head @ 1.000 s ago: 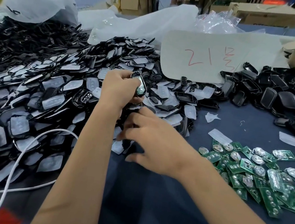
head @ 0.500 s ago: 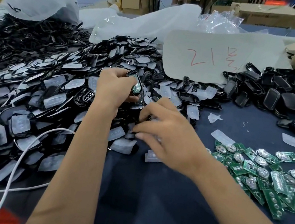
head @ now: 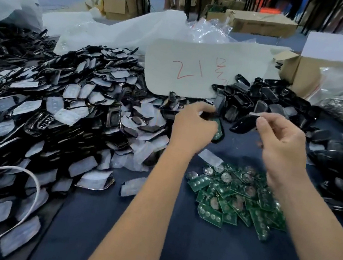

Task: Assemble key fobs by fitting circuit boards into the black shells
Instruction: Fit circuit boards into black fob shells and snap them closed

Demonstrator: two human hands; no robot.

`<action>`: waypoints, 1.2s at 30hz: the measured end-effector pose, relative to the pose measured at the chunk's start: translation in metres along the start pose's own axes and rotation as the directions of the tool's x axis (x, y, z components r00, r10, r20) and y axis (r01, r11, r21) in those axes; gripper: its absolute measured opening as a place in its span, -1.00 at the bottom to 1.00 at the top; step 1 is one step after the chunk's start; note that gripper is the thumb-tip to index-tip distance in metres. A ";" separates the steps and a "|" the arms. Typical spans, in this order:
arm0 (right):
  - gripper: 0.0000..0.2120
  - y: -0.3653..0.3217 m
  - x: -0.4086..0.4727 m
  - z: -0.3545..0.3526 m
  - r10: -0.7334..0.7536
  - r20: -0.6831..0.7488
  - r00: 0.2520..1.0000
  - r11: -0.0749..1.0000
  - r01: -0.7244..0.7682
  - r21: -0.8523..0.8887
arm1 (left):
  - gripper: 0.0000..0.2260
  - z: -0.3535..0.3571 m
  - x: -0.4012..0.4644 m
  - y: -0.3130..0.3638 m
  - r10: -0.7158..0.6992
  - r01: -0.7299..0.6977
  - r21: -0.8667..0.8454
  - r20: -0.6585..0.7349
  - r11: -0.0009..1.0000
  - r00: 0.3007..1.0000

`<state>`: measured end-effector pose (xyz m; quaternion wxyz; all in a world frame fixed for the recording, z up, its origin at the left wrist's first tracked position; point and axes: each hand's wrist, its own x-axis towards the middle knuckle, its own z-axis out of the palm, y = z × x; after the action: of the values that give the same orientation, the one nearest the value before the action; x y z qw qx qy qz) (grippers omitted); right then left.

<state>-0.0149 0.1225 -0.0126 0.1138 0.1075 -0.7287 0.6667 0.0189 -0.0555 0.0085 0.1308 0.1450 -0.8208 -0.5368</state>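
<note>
Head view shows us mid-join: two shell halves are up off the blue table (head: 190, 257) and not yet together. To do this step well, we judge that we should turn the black cover shell (head: 243, 123) until its hollow side faces the board, line up one end first, then press round the rim so the edges seat evenly without pinching the board. Motion blur hides the fine edges, so alignment is better checked by feel.

Largest first: to the left of our left grip lies the big heap of film-covered shells (head: 55, 110); beyond and to the right of our right grip sits the pile of bare black shells (head: 266, 100). Below both grips lies the heap of green circuit boards (head: 236, 197).

Our left hand (head: 191, 126) is raised with fingers curled, grasping a shell half with a green board (head: 218, 131) showing in it. Our right hand (head: 282, 141) is held at the same height, near but apart, thumb and fingers pinching the cover shell by its upper end, the shell hanging down-left toward the left hand.
</note>
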 end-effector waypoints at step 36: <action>-0.79 0.015 -0.004 -0.022 0.025 -0.262 0.965 0.989 -0.061 -0.134 | -0.81 0.045 0.001 -0.012 0.125 -0.140 -0.352 -0.064 0.926 0.990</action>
<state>-0.0156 0.1461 -0.0262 0.2008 -0.0047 -0.7549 0.6243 0.0026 -0.0221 -0.0201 0.2074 0.0740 -0.7154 -0.6631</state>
